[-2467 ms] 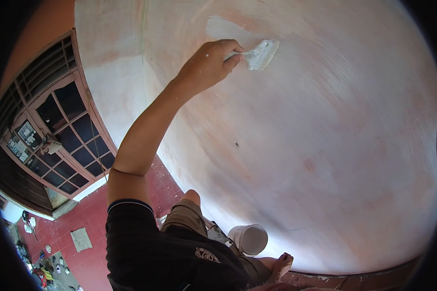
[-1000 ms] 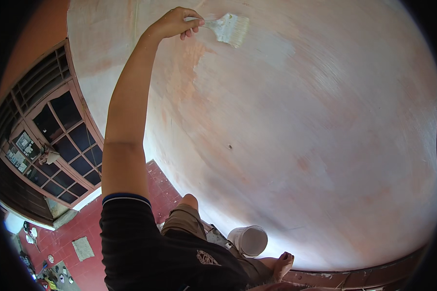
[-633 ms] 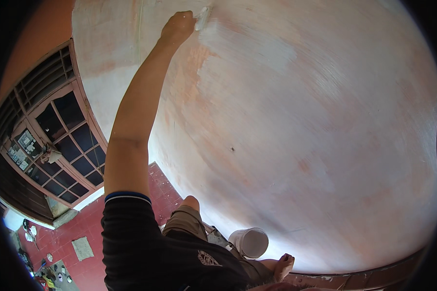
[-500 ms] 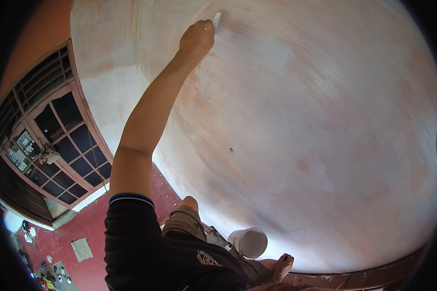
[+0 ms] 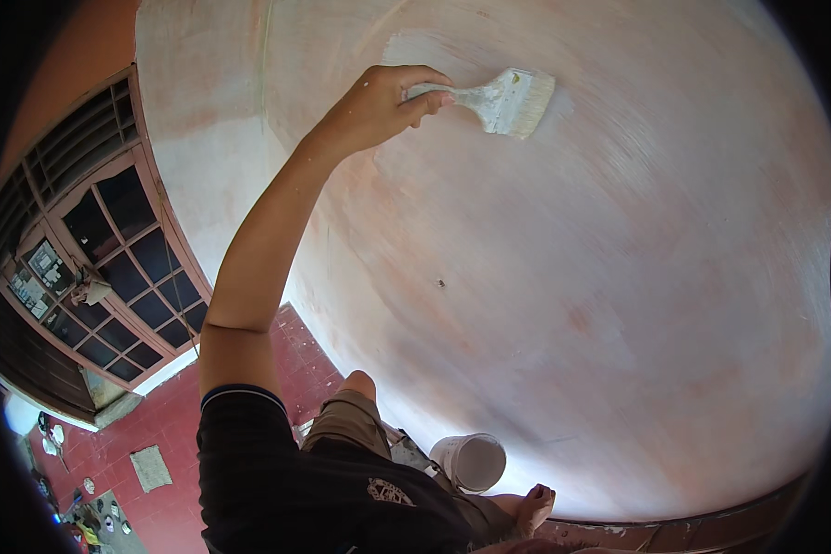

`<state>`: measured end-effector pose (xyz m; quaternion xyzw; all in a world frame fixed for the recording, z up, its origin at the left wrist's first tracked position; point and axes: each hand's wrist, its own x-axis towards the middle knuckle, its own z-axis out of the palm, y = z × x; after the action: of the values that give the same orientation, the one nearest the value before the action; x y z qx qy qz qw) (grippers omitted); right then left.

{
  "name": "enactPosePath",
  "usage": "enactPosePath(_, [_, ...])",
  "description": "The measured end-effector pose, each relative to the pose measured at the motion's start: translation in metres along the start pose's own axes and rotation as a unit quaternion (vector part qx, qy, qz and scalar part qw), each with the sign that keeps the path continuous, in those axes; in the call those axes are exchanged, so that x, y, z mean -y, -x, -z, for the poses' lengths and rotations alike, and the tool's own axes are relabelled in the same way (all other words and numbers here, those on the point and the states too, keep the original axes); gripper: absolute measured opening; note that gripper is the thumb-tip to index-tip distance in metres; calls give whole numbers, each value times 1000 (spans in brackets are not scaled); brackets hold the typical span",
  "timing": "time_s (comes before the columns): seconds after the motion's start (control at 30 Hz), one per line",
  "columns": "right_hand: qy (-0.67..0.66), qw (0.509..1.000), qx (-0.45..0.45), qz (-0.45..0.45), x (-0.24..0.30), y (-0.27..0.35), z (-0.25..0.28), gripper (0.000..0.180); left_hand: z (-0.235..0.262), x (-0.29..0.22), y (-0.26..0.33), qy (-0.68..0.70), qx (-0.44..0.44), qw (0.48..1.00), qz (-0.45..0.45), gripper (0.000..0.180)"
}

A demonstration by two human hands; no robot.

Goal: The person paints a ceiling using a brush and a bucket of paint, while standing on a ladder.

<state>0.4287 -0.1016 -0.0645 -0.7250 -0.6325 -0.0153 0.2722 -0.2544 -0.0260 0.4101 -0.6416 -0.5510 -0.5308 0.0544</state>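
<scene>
my left hand is clamped on the slim end of a wide flat paintbrush at upper centre, probably to steer its bristles along the streaky wall; my right hand, lower right of centre, has a grip i can't tell.

- Black shirt: pale chest emblem, any lettering too small to read
- Glazed double door: paper sheets on its panes, their print too blurred to make out
- Readable words, numbers or signs: none
</scene>
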Motion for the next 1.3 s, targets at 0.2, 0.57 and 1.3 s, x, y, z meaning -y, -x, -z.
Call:
enactPosePath(0.2, [10, 1000, 6, 2, 4, -2, 0, 13, 35, 118, -32, -1, 18, 994, 104, 34])
enactPosePath(0.57, [19, 1000, 11, -1, 2, -4, 0, 15, 71, 203, -67, -331, -138, 919, 160, 31])
enactPosePath(1.3, [10, 1000, -1, 12, 2, -3, 0, 12, -13, 76, 33, -95, -17, 994, -45, 29])
